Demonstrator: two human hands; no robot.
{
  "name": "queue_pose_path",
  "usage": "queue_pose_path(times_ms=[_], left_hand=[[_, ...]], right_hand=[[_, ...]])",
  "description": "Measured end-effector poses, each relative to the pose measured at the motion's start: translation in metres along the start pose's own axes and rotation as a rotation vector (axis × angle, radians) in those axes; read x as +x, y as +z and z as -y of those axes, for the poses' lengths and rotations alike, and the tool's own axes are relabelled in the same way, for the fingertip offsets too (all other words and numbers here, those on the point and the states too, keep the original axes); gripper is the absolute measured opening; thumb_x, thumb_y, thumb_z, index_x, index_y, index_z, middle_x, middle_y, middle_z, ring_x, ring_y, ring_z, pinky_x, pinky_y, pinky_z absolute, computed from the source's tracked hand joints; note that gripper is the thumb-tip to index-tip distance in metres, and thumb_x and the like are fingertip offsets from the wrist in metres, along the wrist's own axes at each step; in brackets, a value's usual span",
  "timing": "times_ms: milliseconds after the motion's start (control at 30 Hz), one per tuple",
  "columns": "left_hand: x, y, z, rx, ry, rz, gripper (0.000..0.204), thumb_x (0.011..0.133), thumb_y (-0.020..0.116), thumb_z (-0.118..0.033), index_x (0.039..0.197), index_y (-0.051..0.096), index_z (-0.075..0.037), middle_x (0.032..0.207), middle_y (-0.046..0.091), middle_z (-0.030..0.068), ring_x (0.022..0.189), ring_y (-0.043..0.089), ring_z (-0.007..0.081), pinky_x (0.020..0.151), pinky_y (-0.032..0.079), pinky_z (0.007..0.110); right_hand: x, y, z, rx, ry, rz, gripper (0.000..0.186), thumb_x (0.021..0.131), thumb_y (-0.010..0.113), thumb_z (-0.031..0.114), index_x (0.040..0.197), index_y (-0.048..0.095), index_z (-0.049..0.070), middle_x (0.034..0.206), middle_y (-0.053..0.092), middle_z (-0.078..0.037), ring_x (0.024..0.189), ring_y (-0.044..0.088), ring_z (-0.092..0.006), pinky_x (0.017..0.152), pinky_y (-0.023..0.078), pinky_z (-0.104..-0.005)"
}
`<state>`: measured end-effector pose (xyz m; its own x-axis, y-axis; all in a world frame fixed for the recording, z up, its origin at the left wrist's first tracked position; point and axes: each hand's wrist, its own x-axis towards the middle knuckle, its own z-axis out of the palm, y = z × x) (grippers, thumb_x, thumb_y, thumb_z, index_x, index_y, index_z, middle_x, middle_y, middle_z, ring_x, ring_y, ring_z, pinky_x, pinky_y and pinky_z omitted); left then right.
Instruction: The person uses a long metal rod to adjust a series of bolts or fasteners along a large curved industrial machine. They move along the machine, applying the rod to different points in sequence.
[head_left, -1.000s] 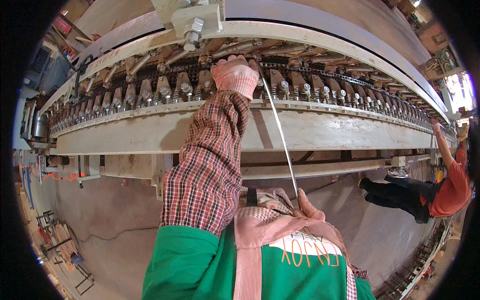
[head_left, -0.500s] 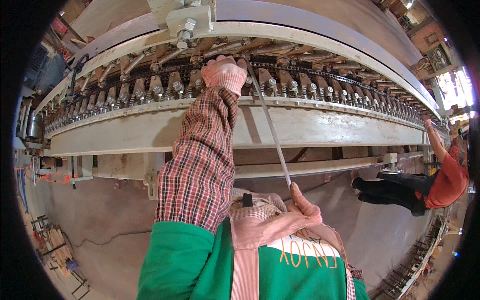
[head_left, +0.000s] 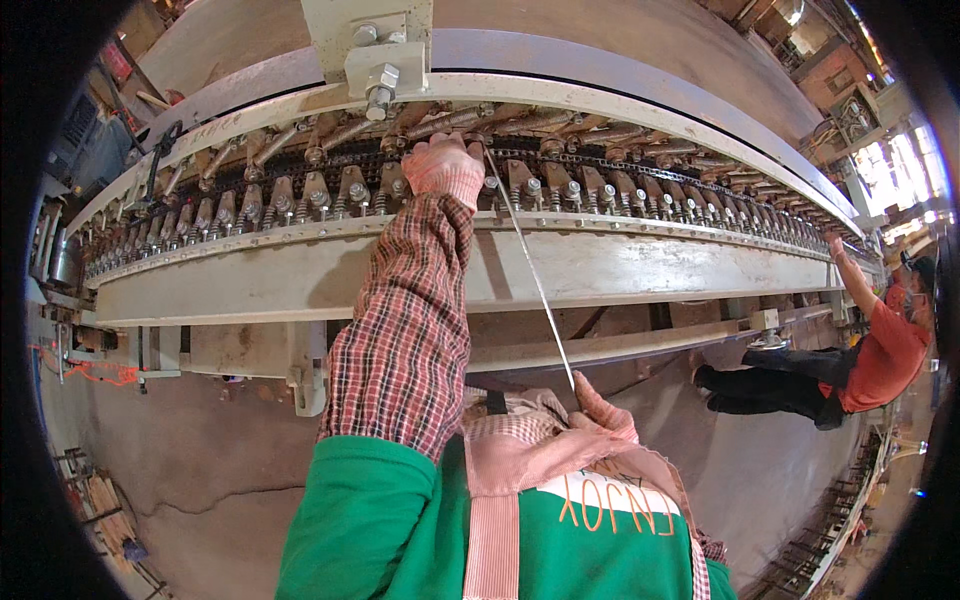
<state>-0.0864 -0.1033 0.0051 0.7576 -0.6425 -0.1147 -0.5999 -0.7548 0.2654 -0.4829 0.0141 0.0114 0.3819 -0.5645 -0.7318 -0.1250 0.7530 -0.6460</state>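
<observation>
1. So, head view: the left hand [head_left: 443,168], in a pink glove with a plaid sleeve, reaches up to the chain of clips [head_left: 300,195] running along the curved pale machine frame [head_left: 620,270]. Its fingers are curled onto the chain, right at the top end of a thin metal rod [head_left: 530,275].
2. That rod slants down from the chain to the right hand [head_left: 600,405], also gloved, which is closed around its lower end just below the frame's lower edge.
3. Near the right end of the frame, another person in an orange shirt [head_left: 885,345] has an arm raised to the same chain.
</observation>
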Motion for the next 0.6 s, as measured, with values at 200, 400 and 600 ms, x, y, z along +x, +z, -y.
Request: queue_pose_path(times_ms=[200,400,600], left_hand=[[0.004,0.014,0.011,0.053,-0.023,-0.124,0.052,0.096,0.049,-0.060,0.120,0.072,-0.020,0.122,0.070,0.0074,0.112,0.068,0.0301,0.094,0.052,0.047],[-0.009,0.003,0.000,-0.007,-0.044,-0.090,0.053,0.096,0.051,-0.059,0.111,0.075,-0.015,0.117,0.072,0.0110,0.112,0.067,0.0318,0.093,0.053,0.045],[-0.003,0.010,0.005,0.013,-0.006,-0.086,0.054,0.098,0.047,-0.057,0.113,0.073,-0.013,0.118,0.070,0.0102,0.109,0.067,0.0324,0.093,0.052,0.048]], right_hand=[[-0.005,0.009,-0.003,-0.169,-0.038,-0.036,0.058,0.095,0.058,-0.011,0.149,0.052,0.010,0.094,0.063,0.007,0.072,0.051,-0.0035,0.068,0.041,-0.0204],[0.002,0.012,-0.011,-0.265,-0.036,-0.070,0.061,0.095,0.058,-0.013,0.150,0.052,0.014,0.091,0.059,0.008,0.069,0.048,-0.0037,0.065,0.040,-0.0217],[0.009,0.015,-0.013,-0.280,-0.062,-0.056,0.060,0.094,0.059,-0.013,0.148,0.055,0.013,0.090,0.059,0.008,0.068,0.046,-0.0027,0.065,0.039,-0.0209]])
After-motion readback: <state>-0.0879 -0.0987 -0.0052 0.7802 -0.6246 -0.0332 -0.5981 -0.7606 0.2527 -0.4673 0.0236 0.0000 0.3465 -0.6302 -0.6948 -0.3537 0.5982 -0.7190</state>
